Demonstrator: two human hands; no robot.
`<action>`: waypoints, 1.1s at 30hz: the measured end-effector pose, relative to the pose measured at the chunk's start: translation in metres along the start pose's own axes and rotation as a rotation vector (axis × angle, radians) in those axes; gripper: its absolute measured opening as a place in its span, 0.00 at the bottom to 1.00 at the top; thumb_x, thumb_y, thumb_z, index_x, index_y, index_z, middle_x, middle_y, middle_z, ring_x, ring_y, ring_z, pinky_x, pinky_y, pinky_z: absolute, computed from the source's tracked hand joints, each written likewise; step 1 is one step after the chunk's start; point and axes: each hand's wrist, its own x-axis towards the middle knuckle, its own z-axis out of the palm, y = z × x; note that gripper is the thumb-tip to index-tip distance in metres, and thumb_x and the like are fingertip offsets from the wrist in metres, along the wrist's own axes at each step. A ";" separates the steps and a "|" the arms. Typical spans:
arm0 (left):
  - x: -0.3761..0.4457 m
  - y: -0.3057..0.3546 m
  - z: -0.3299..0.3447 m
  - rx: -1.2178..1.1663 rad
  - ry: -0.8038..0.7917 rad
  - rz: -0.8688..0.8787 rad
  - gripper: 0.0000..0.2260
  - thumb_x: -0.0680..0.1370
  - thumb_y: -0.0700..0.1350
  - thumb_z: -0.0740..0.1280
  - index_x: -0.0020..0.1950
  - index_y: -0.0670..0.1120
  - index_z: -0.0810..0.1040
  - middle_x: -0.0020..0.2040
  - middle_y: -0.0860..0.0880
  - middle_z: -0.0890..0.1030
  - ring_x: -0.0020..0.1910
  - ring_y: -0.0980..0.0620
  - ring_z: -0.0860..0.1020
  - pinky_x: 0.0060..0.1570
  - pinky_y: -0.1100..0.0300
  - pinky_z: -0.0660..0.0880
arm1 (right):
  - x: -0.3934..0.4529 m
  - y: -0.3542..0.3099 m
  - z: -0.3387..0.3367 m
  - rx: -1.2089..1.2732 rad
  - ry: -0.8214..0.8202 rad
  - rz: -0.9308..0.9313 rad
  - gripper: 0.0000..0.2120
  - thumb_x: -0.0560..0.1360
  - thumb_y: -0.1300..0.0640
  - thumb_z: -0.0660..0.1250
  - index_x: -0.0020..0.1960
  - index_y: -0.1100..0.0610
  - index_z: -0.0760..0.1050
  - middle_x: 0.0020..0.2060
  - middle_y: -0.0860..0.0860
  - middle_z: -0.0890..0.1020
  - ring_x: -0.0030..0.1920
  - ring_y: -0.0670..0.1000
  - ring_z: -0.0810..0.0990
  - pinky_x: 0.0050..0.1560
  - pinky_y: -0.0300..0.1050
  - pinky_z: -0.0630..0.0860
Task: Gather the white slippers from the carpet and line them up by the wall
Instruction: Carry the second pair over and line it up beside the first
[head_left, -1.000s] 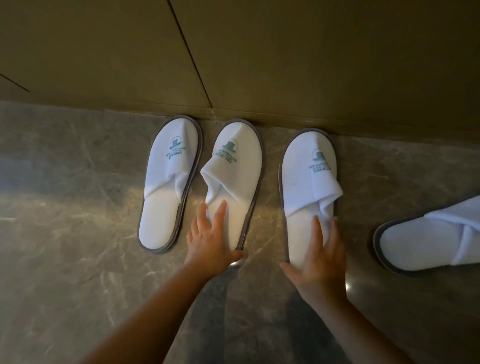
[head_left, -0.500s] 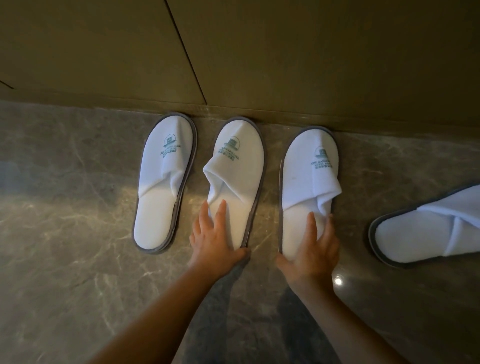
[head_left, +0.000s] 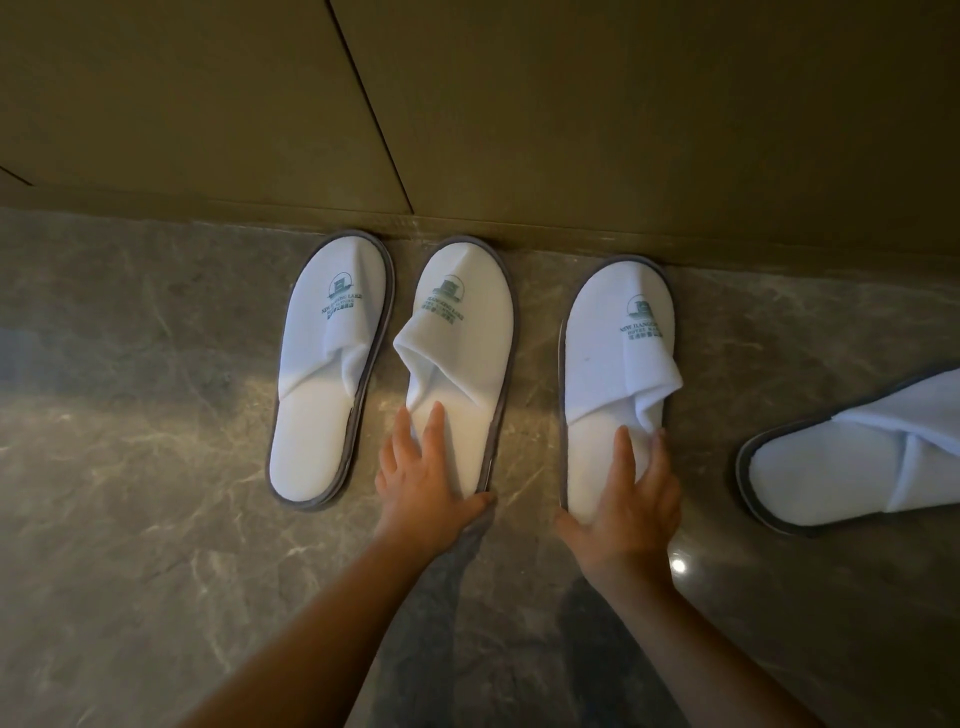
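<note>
Three white slippers with grey soles and green logos stand side by side, toes against the wall (head_left: 571, 130). The left slipper (head_left: 327, 374) lies untouched. My left hand (head_left: 426, 478) rests flat on the heel of the middle slipper (head_left: 462, 353), thumb hooked round its right edge. My right hand (head_left: 623, 499) grips the heel of the right slipper (head_left: 613, 364), thumb at its left edge, fingers spread over the insole. A fourth slipper (head_left: 841, 462) lies sideways at the far right, partly cut off by the frame edge.
The floor is glossy dark marble (head_left: 156, 519) with light reflections. The olive-brown wall has panel seams and a low skirting strip (head_left: 779, 254). Bare floor lies between the right slipper and the sideways one.
The right slipper's heel has shifted slightly left and straightened under my right hand. My left hand has stayed on the middle slipper. The view has drifted a little.
</note>
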 end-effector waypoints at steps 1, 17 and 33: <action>0.000 0.000 0.000 0.002 -0.001 0.001 0.46 0.65 0.56 0.71 0.71 0.52 0.42 0.74 0.45 0.41 0.72 0.39 0.46 0.69 0.38 0.52 | 0.000 0.000 0.000 0.001 0.000 0.001 0.50 0.61 0.41 0.71 0.71 0.49 0.43 0.73 0.55 0.47 0.69 0.58 0.52 0.68 0.56 0.61; -0.001 -0.003 -0.002 -0.002 -0.014 0.026 0.47 0.64 0.57 0.71 0.70 0.55 0.41 0.74 0.48 0.41 0.72 0.40 0.45 0.69 0.37 0.51 | -0.001 -0.001 0.005 0.035 0.001 -0.023 0.50 0.61 0.43 0.71 0.70 0.48 0.42 0.73 0.55 0.47 0.68 0.58 0.51 0.67 0.57 0.61; -0.009 0.085 0.034 0.224 -0.115 0.451 0.37 0.70 0.62 0.62 0.72 0.57 0.44 0.76 0.50 0.40 0.74 0.44 0.40 0.72 0.44 0.45 | 0.027 0.094 -0.072 -0.090 0.079 0.025 0.36 0.70 0.43 0.63 0.72 0.46 0.50 0.75 0.57 0.48 0.73 0.63 0.46 0.70 0.65 0.51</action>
